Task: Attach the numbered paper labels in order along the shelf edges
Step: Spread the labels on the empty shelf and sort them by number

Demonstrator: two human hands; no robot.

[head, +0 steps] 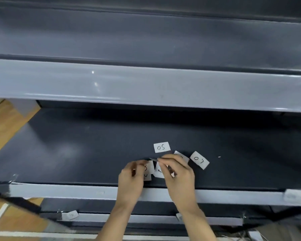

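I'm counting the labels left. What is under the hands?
Under the left hand and right hand lie paper labels on the dark shelf; their numbers and count are mostly covered.

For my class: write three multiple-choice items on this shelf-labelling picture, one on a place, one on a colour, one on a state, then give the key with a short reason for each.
1. Where does the label marked 05 lie?
A. flat on the dark shelf board, beyond the hands
B. stuck on the grey front edge
C. on the wooden floor

2. What colour are the paper labels?
A. yellow
B. white
C. blue

3. What are the two hands doing?
A. resting at the person's sides
B. both at the small pile of labels
C. gripping the upper shelf

Key: A, the 05 slip sits alone on the board; B, every slip is white with dark writing; B, left hand and right hand meet over the slips.
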